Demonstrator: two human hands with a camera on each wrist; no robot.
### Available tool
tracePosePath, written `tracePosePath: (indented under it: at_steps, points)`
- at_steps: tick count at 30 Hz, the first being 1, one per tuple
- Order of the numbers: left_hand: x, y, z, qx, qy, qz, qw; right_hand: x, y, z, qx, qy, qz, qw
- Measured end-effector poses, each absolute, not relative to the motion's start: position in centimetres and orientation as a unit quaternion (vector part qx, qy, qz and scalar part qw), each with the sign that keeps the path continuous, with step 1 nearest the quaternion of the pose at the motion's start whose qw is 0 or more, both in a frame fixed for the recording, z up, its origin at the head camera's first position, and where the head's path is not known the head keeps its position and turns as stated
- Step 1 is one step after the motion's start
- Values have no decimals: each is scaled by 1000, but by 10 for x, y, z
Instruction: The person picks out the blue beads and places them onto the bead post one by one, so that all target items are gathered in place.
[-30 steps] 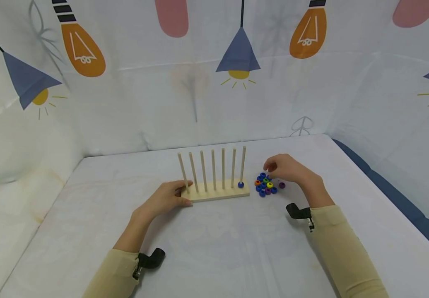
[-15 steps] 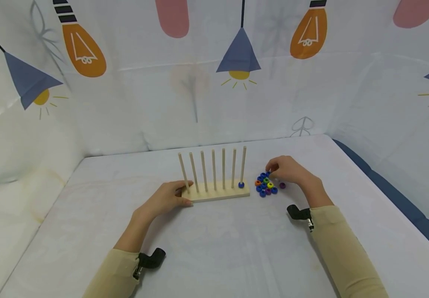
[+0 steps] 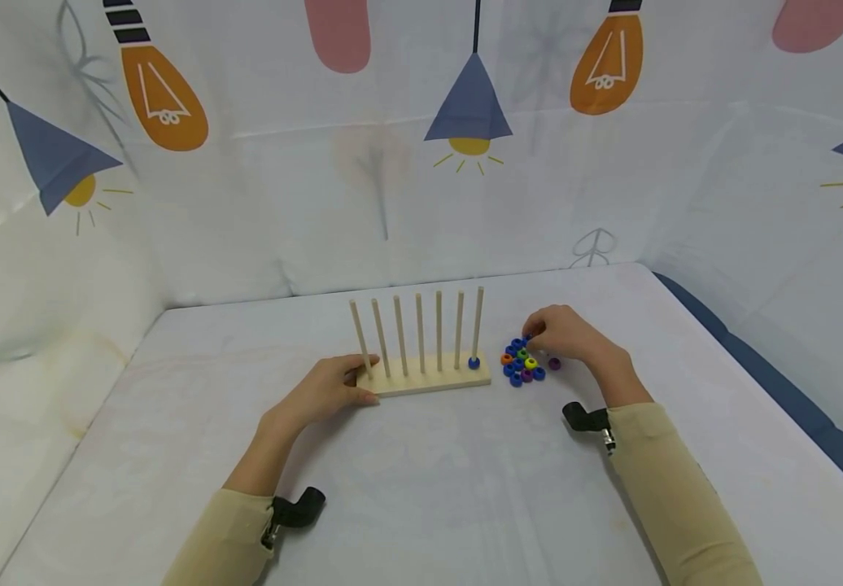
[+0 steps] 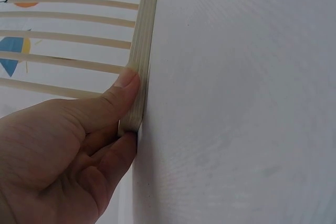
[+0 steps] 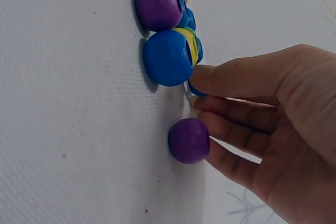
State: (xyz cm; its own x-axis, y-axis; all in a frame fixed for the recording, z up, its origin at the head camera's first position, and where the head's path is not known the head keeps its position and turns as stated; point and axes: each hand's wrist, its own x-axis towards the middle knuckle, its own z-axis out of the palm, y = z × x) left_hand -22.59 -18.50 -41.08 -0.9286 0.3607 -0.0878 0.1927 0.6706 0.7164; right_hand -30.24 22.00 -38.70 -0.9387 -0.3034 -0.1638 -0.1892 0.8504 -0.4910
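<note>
A pale wooden peg stand [image 3: 429,379] with a row of upright pegs rests on the table. My left hand [image 3: 329,382] grips its left end, the thumb along the front edge, as the left wrist view shows. One blue bead [image 3: 473,363] sits at the bottom of the rightmost peg. Right of the stand lies a pile of blue, green, yellow, orange and purple beads [image 3: 519,364]. My right hand [image 3: 564,332] reaches into the back of the pile. Its thumb and forefinger pinch a blue bead [image 5: 196,88], mostly hidden behind the thumb and a nearer blue bead.
A lone purple bead [image 5: 189,140] lies just right of the pile, below the right hand's other fingers. White cloth covers the table [image 3: 421,488]. A white curtain [image 3: 282,203] with printed lamps hangs behind it. A dark blue edge [image 3: 780,391] runs along the right.
My right hand has shifted slightly right and down, and its fingers have come together on a blue bead at the back of the pile. The left hand and the peg stand stay put.
</note>
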Motion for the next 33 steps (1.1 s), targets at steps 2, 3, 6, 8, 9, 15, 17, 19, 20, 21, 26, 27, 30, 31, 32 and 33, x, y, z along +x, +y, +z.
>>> tracePosePath:
  at_steps: [2,3,6,8,9,15,17,19,20,21,26,27,30,31,32,33]
  points:
    - [-226,-185,-411,153,907,376,112,-302,220,-386,-129,955,-239,116]
    - [-226,-185,-411,153,907,377,112,-302,220,-385,-129,956,-239,115]
    - [-226,-185,-411,154,906,379,112,-300,219,-384,-129,956,-240,108]
    - [-225,-185,-411,155,905,379,112,-300,218,-384,-129,956,-241,103]
    - [-225,-185,-411,155,905,379,112,-300,218,-384,-129,956,-242,101]
    - [-224,-186,-412,156,908,374,108,-298,214,-380,-141,953,-258,79]
    - [-224,-186,-412,157,909,371,106,-297,212,-377,-146,951,-263,72]
    - [-224,-186,-412,156,910,369,104,-295,210,-374,-148,951,-264,67]
    - [-225,-186,-412,156,911,368,104,-294,209,-372,-148,950,-265,67]
    - [-225,-186,-412,156,912,366,104,-293,208,-371,-149,950,-265,67]
    - [-225,-185,-412,154,914,360,103,-291,206,-366,-151,949,-267,67]
    - [-225,-185,-412,155,914,359,103,-290,205,-366,-152,949,-270,65]
    - [-225,-185,-412,155,915,359,102,-289,204,-362,-154,946,-279,59]
    - [-225,-185,-412,155,915,359,102,-288,203,-361,-154,945,-283,57]
    - [-225,-185,-411,155,914,360,102,-288,202,-360,-155,944,-288,55]
    - [-225,-185,-411,156,914,360,101,-287,202,-358,-156,942,-291,53]
